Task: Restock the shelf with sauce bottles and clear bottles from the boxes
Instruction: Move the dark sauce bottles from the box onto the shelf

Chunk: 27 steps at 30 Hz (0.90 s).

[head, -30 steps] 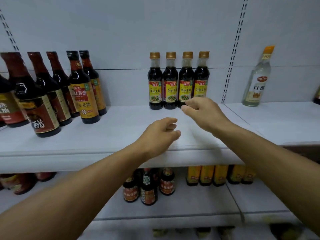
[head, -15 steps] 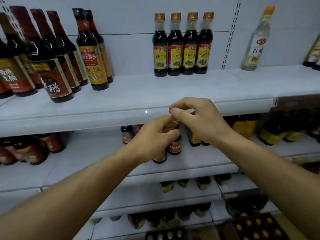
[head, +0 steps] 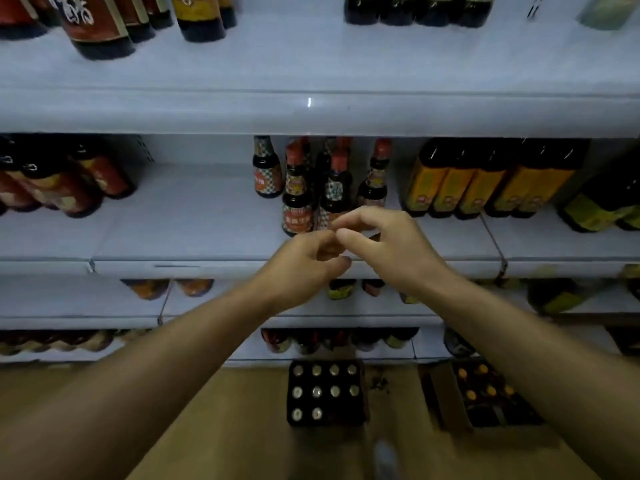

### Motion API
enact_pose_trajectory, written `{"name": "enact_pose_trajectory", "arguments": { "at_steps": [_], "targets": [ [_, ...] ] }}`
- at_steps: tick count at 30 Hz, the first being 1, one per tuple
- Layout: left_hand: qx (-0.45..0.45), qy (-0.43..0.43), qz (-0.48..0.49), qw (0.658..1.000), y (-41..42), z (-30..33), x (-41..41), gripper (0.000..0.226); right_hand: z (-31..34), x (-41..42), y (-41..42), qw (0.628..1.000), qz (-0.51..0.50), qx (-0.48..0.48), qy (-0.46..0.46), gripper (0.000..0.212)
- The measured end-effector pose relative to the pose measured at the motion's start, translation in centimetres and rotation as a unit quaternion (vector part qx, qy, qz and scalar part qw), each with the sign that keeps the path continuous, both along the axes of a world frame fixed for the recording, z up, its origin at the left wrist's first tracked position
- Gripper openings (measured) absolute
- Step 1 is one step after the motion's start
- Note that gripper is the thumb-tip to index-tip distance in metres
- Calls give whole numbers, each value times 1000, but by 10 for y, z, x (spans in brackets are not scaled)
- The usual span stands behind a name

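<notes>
Both hands hang empty in front of the white shelf (head: 214,233), close together at the middle of the view: the left hand (head: 301,261) has its fingers loosely curled with nothing in them, and the right hand (head: 388,244) is likewise relaxed, its fingertips nearly meeting those of the left. Just behind them, on the second tier, stands a small cluster of dark sauce bottles (head: 298,202) with red caps and patterned labels, and to their right a row of yellow-labelled bottles (head: 485,188) set side by side. On the top tier only the lower halves of more dark bottles (head: 100,26) show (the upper edge of the view cuts them off). Down on the tan floor (head: 225,427), a dark box (head: 327,393) holds upright bottles seen from above as rows of pale caps, and to its right an open cardboard box (head: 481,393) holds bottles with orange caps.
</notes>
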State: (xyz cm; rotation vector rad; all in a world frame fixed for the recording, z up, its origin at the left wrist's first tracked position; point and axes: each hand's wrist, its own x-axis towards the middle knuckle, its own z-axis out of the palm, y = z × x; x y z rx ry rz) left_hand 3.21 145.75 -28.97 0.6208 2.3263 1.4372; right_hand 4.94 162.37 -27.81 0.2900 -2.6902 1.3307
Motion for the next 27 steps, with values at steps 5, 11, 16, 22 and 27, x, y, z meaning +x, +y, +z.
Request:
{"name": "enact_pose_trajectory", "arguments": {
  "at_steps": [5, 11, 16, 22, 27],
  "targets": [
    [-16, -62, 33, 997, -7, -59, 3, 37, -58, 2, -3, 998, 17, 25, -62, 19],
    [-55, -138, 97, 984, -20, -141, 13, 32, -143, -1, -15, 988, 55, 63, -131, 16],
    [-98, -166, 127, 973, -29, -218, 26, 21, -218, 1, -23, 974, 89, 102, -182, 18],
    [-167, -205, 144, 954, -33, -306, 34, 26, -320, 2, -33, 950, 131, 157, -236, 22],
    [-208, -225, 134, 942, -39, -386, 45, 29, -406, 14, -39, 934, 161, 186, -260, 24]
  ]
}}
